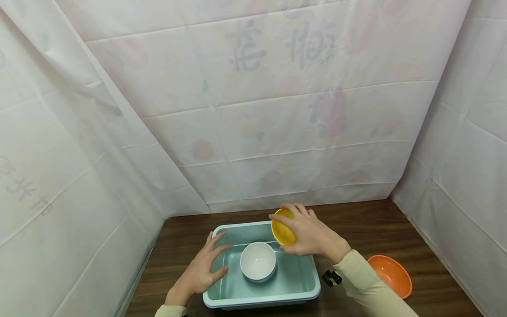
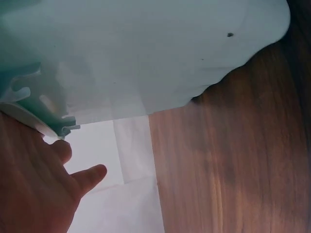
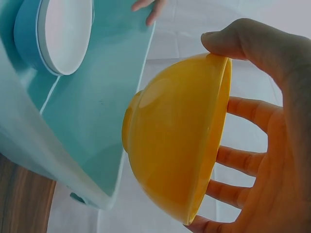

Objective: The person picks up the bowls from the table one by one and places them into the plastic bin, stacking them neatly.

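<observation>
My right hand [image 1: 313, 231] grips a yellow bowl [image 1: 283, 229] by its rim, thumb on one side and fingers spread on the other. The bowl is tilted above the right back part of a light teal plastic basin [image 1: 303, 296]; in the right wrist view its rounded outside [image 3: 170, 131] faces the basin. A bowl [image 1: 258, 260], white inside and blue outside in the right wrist view, sits upright in the basin. My left hand [image 1: 203, 268] is at the basin's left side, fingers spread and holding nothing. In the left wrist view, part of this hand is cut off.
An orange bowl [image 1: 391, 275] stands on the dark wooden table [image 1: 356, 220] right of the basin, beside my right sleeve. A small black object [image 1: 332, 278] shows at the right wrist. White patterned sheets [image 1: 277, 110] hang behind and on both sides.
</observation>
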{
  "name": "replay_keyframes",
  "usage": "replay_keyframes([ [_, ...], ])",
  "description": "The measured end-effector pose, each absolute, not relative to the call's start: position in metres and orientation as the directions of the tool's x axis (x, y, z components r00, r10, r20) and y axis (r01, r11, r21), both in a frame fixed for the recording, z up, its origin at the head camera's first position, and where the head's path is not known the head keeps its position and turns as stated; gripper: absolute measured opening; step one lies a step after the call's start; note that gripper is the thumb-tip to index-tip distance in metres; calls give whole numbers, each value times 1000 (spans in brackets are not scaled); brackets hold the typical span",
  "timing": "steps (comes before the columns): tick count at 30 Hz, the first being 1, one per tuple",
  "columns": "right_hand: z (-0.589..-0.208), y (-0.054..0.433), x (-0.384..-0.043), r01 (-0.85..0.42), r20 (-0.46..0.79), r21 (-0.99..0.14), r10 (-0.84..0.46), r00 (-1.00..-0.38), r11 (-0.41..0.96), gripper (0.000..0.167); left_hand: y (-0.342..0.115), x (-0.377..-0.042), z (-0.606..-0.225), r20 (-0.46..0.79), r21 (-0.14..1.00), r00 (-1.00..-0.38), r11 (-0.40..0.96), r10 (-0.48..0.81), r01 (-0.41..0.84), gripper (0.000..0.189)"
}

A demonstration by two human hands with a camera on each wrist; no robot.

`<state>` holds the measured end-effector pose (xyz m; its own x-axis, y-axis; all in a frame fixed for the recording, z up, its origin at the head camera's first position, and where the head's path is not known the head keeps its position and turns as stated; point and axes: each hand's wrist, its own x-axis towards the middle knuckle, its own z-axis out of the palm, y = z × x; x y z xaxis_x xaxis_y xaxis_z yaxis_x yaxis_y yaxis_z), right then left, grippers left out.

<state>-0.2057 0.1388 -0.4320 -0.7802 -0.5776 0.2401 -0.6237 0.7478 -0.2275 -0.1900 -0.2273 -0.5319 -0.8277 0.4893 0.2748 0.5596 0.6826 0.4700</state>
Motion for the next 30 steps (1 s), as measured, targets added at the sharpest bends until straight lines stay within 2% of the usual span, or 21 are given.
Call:
replay_keyframes([
  [9,-436,127,-205,-648,233,-226,-606,-761,727,77,-227,-189,-538,241,610,-866,626,438,487,51],
  [13,-439,121,-205,-659,226,-224,-619,-752,718,76,-228,-189,-539,225,631,-876,621,428,465,52],
  [22,-446,110,-207,-662,199,-239,-631,-750,710,79,-232,-189,-544,300,681,-862,542,408,493,50],
  [24,-447,108,-207,-658,193,-243,-629,-753,713,78,-231,-190,-543,275,693,-875,548,399,468,51],
  [30,-451,105,-206,-658,178,-246,-634,-752,712,76,-225,-189,-532,97,704,-925,632,366,324,55],
])
